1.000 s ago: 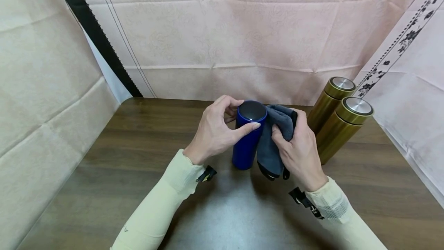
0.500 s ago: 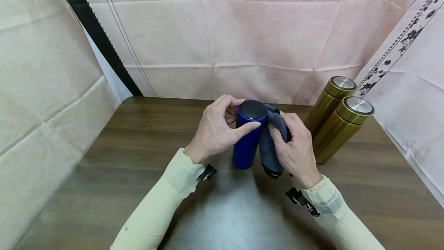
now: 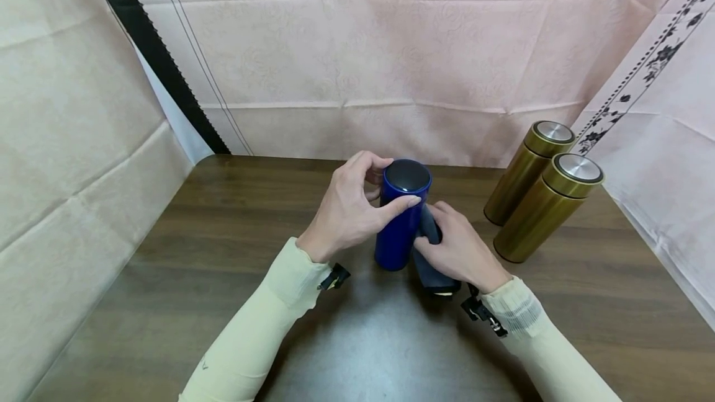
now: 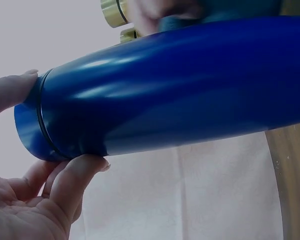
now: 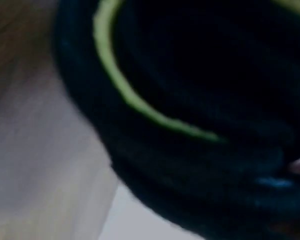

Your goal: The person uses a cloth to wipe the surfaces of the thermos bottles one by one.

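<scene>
A blue vacuum flask [image 3: 395, 237] with a dark, glossy top stands on the wooden table in the head view. My left hand [image 3: 352, 206] pinches it near the top, thumb in front and fingers behind. In the left wrist view the flask [image 4: 175, 95] spans the frame, with a seam near its cap. My right hand [image 3: 460, 245] grips a folded grey-blue cloth [image 3: 432, 275] with black edging, against the flask's right side. The cloth [image 5: 180, 150] fills most of the right wrist view, dark and blurred, with a yellow-green line along a fold.
Two gold flasks with silver-topped lids stand to the right: a front one [image 3: 550, 209] and a rear one [image 3: 519, 175]. A pale cloth backdrop [image 3: 357, 67] hangs behind the wooden table [image 3: 251, 216] and along its sides.
My right hand has moved down and left along the flask's right side with the cloth, which now shows less. The left hand and the flask stay in place.
</scene>
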